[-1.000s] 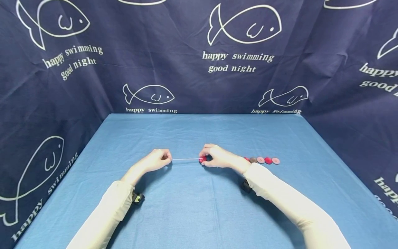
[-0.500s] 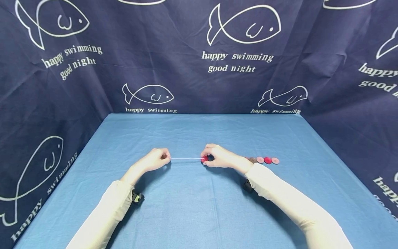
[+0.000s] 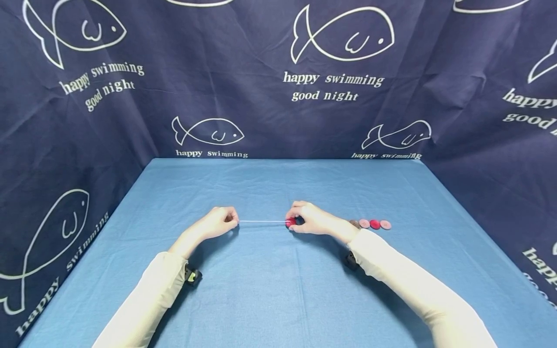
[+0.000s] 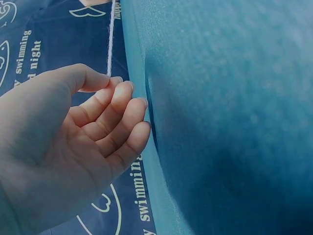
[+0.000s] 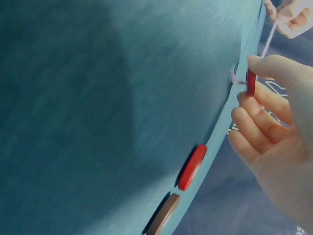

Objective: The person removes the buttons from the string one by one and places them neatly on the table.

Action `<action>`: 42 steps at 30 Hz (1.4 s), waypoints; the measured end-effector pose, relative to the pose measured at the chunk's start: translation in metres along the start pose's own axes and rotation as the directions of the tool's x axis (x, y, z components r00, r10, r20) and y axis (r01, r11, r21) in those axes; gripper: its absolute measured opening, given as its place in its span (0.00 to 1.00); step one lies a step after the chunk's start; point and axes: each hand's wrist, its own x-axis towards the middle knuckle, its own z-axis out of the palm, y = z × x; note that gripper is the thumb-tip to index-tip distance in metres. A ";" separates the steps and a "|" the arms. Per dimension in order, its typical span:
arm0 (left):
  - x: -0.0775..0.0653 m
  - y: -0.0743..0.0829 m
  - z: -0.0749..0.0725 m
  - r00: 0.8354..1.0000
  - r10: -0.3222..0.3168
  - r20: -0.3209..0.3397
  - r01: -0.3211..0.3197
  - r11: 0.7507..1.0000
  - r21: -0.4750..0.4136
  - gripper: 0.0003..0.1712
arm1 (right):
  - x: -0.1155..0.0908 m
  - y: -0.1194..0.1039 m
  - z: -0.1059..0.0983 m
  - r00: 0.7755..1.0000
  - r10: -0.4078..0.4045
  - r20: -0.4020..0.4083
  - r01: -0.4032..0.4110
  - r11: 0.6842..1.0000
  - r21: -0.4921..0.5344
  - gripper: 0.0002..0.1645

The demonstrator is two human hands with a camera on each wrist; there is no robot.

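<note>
My left hand [image 3: 217, 223] pinches one end of a thin white string [image 3: 262, 221] between thumb and forefinger, as the left wrist view also shows. Taut and level, the string runs right to a red button [image 3: 290, 222]. My right hand [image 3: 312, 220] holds that button by its edge, thumb opposite fingers. In the right wrist view the button [image 5: 251, 82] stands on edge with string [image 5: 270, 38] on one side and a short loose tail [image 5: 236, 79] on the other. Both hands are low over the blue cloth.
Right of my right hand lies a row of buttons: brown [image 3: 354, 224], pink [image 3: 364, 224], red [image 3: 375, 224] and pink [image 3: 385, 224]. Another red button [image 5: 192, 167] lies beside the brown one in the right wrist view. A dark fish-print curtain [image 3: 270, 121] surrounds the blue-covered table [image 3: 261, 290].
My right hand has slid a little to the right with the red button, so the visible string between the hands is longer. My left hand stays nearly where it was.
</note>
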 end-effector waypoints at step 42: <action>0.002 0.000 -0.001 1.000 -0.005 0.002 0.005 1.000 0.001 0.04 | -0.017 0.011 -0.009 0.999 0.036 -0.025 -0.036 0.999 -0.001 0.10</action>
